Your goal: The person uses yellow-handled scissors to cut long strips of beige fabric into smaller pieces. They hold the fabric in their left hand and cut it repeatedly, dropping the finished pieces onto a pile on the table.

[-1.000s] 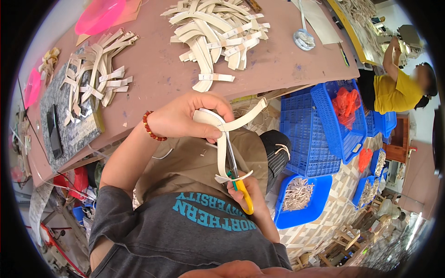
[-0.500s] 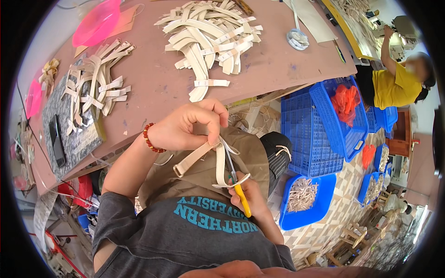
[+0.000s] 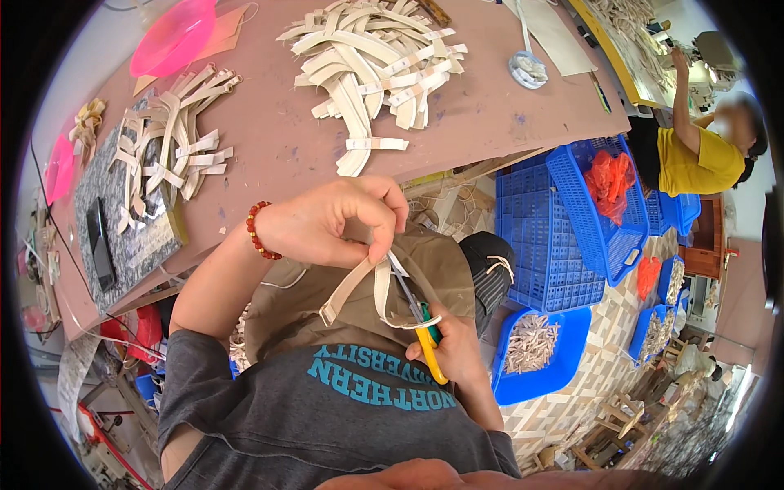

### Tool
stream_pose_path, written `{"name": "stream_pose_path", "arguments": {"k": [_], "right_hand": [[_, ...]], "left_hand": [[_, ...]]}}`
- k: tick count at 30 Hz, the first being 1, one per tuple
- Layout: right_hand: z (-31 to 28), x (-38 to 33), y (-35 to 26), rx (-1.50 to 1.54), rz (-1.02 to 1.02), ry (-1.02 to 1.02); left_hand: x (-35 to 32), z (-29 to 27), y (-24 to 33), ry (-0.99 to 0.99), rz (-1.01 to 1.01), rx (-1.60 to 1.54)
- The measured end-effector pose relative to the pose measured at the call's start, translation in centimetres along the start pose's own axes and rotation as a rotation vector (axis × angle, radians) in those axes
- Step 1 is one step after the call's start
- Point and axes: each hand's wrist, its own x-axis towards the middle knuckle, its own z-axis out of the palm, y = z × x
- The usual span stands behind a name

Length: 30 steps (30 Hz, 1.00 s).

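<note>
1. Where the left hand (image 3: 347,220) pinches the long cream fabric strap (image 3: 381,294) between thumb and fingertips, the gripped part is hidden, and the tips of the yellow-and-green-handled metal scissors (image 3: 427,351) are hard to make out.
2. Wrapped around the scissors' handles, the right hand (image 3: 453,347) covers much of the green part; how far the blades stand apart cannot be told.
3. Held above the brown cloth (image 3: 286,306) over the person's lap, the strap has one broad flat length slanting down leftward, another curving down beside the blades, and a narrow pale strip lying across the scissors near their handles.
4. Beyond the left hand, the reddish-brown flat tabletop (image 3: 261,98) bears a large tangled heap of cream straps (image 3: 355,61), cut off by the upper edge; leftward, a smaller heap of cream straps (image 3: 171,139) lies partly on a grey marbled slab (image 3: 155,242), near a black rectangular phone (image 3: 100,249).
5. Rightward, a blue plastic tub (image 3: 574,347) of short pale pieces (image 3: 531,343) stands beside blue latticed crates (image 3: 543,237).
</note>
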Motion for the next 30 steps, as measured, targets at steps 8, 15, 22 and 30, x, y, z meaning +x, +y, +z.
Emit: {"name": "stream_pose_path", "arguments": {"k": [8,15,22,30], "right_hand": [[0.2,0.3,0.1,-0.024,0.014,0.019],[1.2,0.5,1.7,0.175,-0.040,0.102],[3.7,0.5,4.3,0.493,0.002,0.137],[2.6,0.4,2.1,0.921,0.018,-0.166]], "left_hand": [[0.3,0.0,0.0,-0.046,-0.026,0.055],[0.7,0.9,-0.1,0.116,-0.194,-0.268],[0.7,4.5,-2.9,0.442,-0.240,-0.814],[0.2,5.6,-3.1,0.408,-0.187,-0.614]]}}
